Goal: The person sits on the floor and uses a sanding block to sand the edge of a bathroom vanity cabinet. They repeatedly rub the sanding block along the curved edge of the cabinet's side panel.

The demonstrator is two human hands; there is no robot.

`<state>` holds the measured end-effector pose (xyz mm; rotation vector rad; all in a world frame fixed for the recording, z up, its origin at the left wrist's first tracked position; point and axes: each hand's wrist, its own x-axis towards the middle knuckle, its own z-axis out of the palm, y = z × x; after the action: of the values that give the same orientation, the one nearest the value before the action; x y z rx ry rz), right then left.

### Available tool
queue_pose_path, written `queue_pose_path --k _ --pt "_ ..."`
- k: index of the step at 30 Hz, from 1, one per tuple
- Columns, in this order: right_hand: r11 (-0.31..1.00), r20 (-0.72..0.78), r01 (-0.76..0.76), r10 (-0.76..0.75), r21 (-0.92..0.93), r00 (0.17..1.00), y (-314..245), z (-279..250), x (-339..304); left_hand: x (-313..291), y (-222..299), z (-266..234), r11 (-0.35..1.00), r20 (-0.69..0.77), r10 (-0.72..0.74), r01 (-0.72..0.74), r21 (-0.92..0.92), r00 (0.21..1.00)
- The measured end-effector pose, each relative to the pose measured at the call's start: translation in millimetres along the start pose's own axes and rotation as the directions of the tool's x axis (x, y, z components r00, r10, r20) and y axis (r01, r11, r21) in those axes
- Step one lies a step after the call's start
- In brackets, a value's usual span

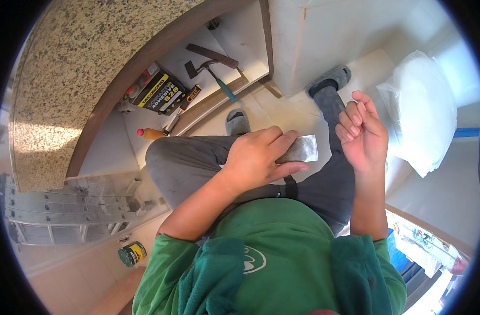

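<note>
My left hand [260,157] is closed round a flat metal scraper [301,149], holding it above my lap. Its silvery rectangular blade sticks out past the thumb and fingers, and the palm hides the rest. To the right, my right hand [363,131] is raised above my knee with its palm turned up. The fingers curl in toward the thumb, and the index finger is less bent. Whatever might be pinched between these fingertips is too small to make out. The two hands are apart.
In the low cabinet ahead lie a hammer [225,86], a wooden strip [211,55] and a black-and-yellow can [156,92]. A red-and-orange bottle [151,134] sits at its edge. A speckled countertop [88,58] overhangs at left. A white plastic bag [421,107] stands right; a ladder [67,210] lies left.
</note>
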<state>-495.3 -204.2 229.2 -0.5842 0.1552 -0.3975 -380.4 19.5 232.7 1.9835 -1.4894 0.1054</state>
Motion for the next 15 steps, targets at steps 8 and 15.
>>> queue_pose_path --k 8,15 --pt "0.999 0.025 -0.014 0.013 0.045 1.0 2.5 -0.4 -0.5 -4.5 2.2 2.1 0.998 0.051 -0.041 0.044 -0.046 0.998" --pt "0.998 0.017 -0.029 0.028 0.049 0.999 4.1 -3.2 -5.6 -10.9 5.7 4.3 0.995 0.058 -0.059 0.063 -0.072 0.997"
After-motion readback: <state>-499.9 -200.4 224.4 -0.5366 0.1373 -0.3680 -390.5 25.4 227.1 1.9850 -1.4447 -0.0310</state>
